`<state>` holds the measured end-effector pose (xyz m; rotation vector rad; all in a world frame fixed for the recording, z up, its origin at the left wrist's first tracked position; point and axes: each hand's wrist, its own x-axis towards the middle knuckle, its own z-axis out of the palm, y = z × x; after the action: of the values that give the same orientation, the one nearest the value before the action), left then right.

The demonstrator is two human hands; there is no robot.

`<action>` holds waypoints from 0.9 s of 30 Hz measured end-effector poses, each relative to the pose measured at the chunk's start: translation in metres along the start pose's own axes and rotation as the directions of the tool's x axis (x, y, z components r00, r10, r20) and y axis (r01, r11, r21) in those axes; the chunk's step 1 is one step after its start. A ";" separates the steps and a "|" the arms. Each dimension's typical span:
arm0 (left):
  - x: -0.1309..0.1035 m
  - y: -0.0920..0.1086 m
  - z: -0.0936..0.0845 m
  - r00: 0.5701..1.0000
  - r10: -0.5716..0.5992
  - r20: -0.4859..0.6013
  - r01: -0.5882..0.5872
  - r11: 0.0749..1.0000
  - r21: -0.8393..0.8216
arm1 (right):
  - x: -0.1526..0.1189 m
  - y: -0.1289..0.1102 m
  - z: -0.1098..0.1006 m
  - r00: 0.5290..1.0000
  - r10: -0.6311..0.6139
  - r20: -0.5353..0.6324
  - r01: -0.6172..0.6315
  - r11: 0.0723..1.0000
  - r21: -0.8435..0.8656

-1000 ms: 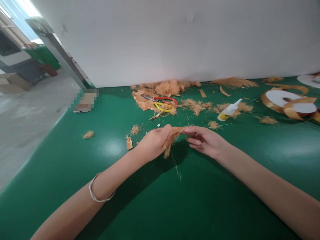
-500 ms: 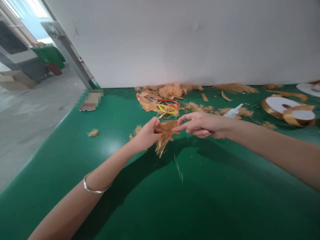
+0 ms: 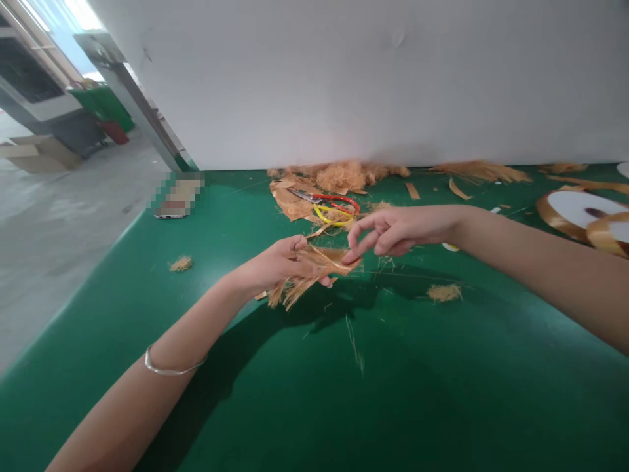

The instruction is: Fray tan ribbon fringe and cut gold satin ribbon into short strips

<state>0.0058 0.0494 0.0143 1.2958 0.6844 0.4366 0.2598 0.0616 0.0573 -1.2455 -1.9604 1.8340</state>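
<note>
My left hand (image 3: 280, 267) is closed around a piece of frayed tan ribbon (image 3: 324, 259), held over the green table. Loose fibres fan out below its fingers toward the left. At the ribbon's right end, the fingertips of my right hand (image 3: 388, 236) are closed on its edge; the exact grip is partly hidden. Just beyond the hands lie scissors (image 3: 339, 204) with one red and one yellow handle, on a flat tan ribbon piece (image 3: 293, 202). A small clump of threads (image 3: 445, 293) rests below my right wrist.
Tan fibre piles (image 3: 339, 176) lie along the white wall (image 3: 295, 85). Ribbon rolls (image 3: 572, 210) stand at the right. A blurred-out flat object (image 3: 177, 196) sits near the left table edge, with a small fibre tuft (image 3: 181, 263) closer in. Cardboard box (image 3: 42, 154) on the floor.
The ribbon's loose fibres have swung left under my left hand. My right hand has shifted slightly, its fingers more bent. A thread clump now shows below my right wrist; the white bottle is mostly covered.
</note>
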 end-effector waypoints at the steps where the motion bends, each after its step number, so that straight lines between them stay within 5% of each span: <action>1: -0.001 0.000 -0.002 1.000 -0.012 0.001 0.012 1.000 -0.003 | 0.002 0.003 0.000 0.999 0.016 0.040 -0.017 1.000 0.024; 3: -0.002 0.000 -0.007 0.999 -0.039 0.002 0.039 0.999 -0.028 | 0.005 0.007 0.001 0.988 0.058 0.141 -0.068 0.995 0.068; 9: -0.005 0.000 -0.015 0.996 -0.083 0.039 0.088 0.985 -0.147 | 0.002 0.008 0.003 0.990 0.018 0.142 -0.033 0.994 0.104; 16: -0.015 0.004 -0.033 0.967 -0.171 0.191 0.186 0.980 -0.065 | -0.023 -0.007 -0.004 0.972 0.061 0.227 -0.057 0.998 -0.027; 19: -0.020 0.007 -0.042 0.953 -0.197 0.228 0.215 0.975 -0.055 | -0.037 -0.009 -0.010 0.992 0.014 0.129 0.009 0.984 -0.177; 22: -0.024 0.007 -0.047 0.956 -0.198 0.219 0.222 0.971 -0.090 | -0.044 -0.002 -0.004 0.993 -0.045 -0.109 0.003 0.934 -0.357; 27: -0.030 0.005 -0.045 0.976 -0.176 0.130 0.203 0.948 -0.244 | -0.030 0.021 0.037 0.893 -0.200 -0.402 0.045 0.931 -0.361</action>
<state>-0.0463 0.0632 0.0201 0.9908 0.6332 0.2852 0.2645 0.0114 0.0425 -1.4304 -2.0839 1.0548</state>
